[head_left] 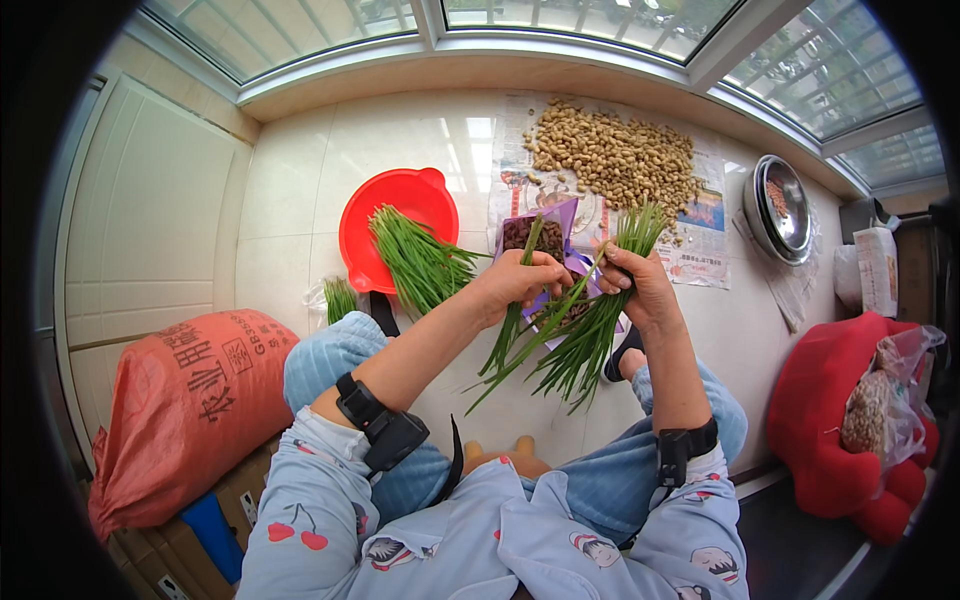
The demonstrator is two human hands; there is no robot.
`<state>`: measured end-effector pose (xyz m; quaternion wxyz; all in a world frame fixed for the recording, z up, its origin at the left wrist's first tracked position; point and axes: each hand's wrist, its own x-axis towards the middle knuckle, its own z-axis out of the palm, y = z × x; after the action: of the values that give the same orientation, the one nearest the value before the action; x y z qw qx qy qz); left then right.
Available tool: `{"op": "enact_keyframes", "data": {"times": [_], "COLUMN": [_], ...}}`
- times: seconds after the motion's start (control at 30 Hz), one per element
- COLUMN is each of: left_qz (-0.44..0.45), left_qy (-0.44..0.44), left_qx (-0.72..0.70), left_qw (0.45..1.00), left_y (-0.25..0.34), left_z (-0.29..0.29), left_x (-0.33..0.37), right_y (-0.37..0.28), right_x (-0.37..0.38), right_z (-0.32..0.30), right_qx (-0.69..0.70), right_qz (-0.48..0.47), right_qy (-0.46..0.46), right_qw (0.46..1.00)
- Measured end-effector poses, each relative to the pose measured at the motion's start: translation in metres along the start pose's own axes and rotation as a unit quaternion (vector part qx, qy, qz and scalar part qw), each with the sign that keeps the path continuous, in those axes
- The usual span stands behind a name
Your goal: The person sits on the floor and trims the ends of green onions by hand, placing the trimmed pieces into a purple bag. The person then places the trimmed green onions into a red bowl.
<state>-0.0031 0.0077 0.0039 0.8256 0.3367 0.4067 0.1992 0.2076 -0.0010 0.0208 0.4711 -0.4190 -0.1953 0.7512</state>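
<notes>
Plainly, two grips (522, 280) (648, 288) hold many green stalks (590, 345).

Bright daylight through windows (590, 22)

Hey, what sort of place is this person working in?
Probably an enclosed home balcony: wide windows with bars beyond the glass, a pale tiled floor, and apparent peanuts spread on newspaper.

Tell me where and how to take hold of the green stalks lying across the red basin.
The best grip is probably around the green stalks near their upper-left end, coming down from above. There they lie close together inside the red basin, while the other end fans out loosely over the rim toward the lower right and would likely gather less neatly.
</notes>
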Motion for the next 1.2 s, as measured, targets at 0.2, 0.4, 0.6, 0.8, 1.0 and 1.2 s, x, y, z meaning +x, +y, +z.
{"op": "enact_keyframes", "data": {"times": [0.2, 0.4, 0.6, 0.8, 1.0, 1.2], "left_qz": [0.016, 0.027, -0.003, -0.016, -0.019, -0.04], "left_qy": [0.017, -0.003, 0.029, 0.054, 0.013, -0.024], "left_qx": [0.072, 0.074, -0.007, -0.072, -0.092, -0.078], "left_qw": [0.997, 0.997, 1.0, 0.996, 0.996, 0.996], "left_y": [0.001, -0.002, -0.003, -0.005, -0.006, -0.006], "left_z": [0.0, 0.004, -0.009, -0.019, -0.015, -0.006], "left_x": [-0.001, -0.001, 0.002, 0.002, 0.003, 0.001], "right_y": [-0.001, 0.007, -0.005, -0.007, 0.007, 0.024], "right_x": [0.0, 0.0, -0.005, -0.007, -0.007, -0.005], "right_z": [0.004, 0.01, 0.006, 0.0, 0.008, 0.021], "right_qx": [-0.049, -0.083, -0.149, -0.167, -0.147, -0.129], "right_qz": [-0.007, 0.006, 0.027, 0.037, 0.03, 0.009], "right_qy": [0.047, 0.062, 0.058, 0.068, 0.078, 0.073], "right_qw": [0.998, 0.995, 0.987, 0.983, 0.986, 0.989]}}
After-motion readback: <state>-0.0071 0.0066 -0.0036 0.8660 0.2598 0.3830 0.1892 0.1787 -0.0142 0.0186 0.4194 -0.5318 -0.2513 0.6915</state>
